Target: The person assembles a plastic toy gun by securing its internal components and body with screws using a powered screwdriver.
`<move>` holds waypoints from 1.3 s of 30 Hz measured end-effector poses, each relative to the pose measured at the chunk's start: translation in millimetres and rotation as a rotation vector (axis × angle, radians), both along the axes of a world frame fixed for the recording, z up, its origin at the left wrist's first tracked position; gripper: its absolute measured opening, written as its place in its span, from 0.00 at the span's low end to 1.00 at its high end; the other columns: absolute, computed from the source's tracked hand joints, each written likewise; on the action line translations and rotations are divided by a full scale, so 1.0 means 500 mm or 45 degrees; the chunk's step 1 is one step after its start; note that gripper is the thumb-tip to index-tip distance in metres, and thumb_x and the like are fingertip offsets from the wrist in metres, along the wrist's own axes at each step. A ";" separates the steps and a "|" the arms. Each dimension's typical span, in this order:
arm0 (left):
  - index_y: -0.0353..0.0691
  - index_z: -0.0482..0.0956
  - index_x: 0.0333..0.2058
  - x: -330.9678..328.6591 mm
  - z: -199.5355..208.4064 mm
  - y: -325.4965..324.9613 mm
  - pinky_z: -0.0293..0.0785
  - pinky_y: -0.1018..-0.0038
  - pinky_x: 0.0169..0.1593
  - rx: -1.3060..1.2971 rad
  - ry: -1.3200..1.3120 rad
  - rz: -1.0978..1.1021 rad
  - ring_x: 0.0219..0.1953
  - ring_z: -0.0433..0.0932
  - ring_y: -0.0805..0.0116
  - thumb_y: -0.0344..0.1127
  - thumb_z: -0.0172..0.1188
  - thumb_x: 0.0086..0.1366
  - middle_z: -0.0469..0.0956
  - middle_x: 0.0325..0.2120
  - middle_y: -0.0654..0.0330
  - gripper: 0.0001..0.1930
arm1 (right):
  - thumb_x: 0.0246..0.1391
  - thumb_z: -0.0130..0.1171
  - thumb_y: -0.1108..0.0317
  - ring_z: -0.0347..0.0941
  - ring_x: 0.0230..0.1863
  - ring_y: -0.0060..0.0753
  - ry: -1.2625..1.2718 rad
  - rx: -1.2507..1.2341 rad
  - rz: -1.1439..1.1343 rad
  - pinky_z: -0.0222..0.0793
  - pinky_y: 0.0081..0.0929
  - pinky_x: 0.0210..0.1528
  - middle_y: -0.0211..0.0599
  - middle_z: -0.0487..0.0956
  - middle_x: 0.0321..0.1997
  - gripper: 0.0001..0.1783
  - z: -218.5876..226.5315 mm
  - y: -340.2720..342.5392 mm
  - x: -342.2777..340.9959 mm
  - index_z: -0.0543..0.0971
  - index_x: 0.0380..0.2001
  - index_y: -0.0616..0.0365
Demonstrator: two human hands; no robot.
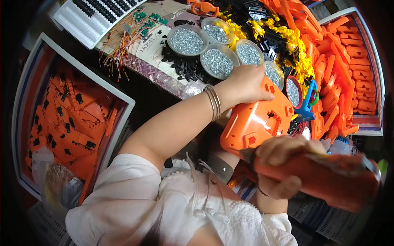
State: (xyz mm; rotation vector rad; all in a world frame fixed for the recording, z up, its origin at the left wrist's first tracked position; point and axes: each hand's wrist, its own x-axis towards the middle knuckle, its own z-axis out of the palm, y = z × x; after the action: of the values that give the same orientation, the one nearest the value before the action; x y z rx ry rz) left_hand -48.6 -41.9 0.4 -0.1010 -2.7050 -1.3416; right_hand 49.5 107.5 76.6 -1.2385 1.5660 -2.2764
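Observation:
My left hand rests on the top edge of a large orange plastic shell and steadies it; thin bangles sit on that wrist. My right hand grips a thick red-orange power screwdriver whose dark tip meets the shell's lower edge. The shell lies tilted in front of me, its inner side with ribs and screw posts facing up.
Several round clear tubs of small silver screws stand behind the shell. Yellow and black small parts lie beyond them. A tray of orange parts is at right, another bin of orange pieces at left. Wired components lie at back left.

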 end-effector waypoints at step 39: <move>0.30 0.74 0.41 -0.001 0.000 0.000 0.74 0.64 0.44 0.104 -0.019 0.022 0.39 0.79 0.52 0.55 0.70 0.45 0.79 0.36 0.46 0.34 | 0.50 0.66 0.52 0.69 0.21 0.32 0.100 0.068 -0.251 0.71 0.28 0.28 0.35 0.71 0.25 0.33 -0.055 0.120 -0.008 0.63 0.52 0.53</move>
State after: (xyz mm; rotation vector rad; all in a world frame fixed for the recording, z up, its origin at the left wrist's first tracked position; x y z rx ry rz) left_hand -49.2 -41.8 0.6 -0.0597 -2.6523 -1.4518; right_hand 45.6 167.2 49.0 -1.2236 1.8403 -2.3074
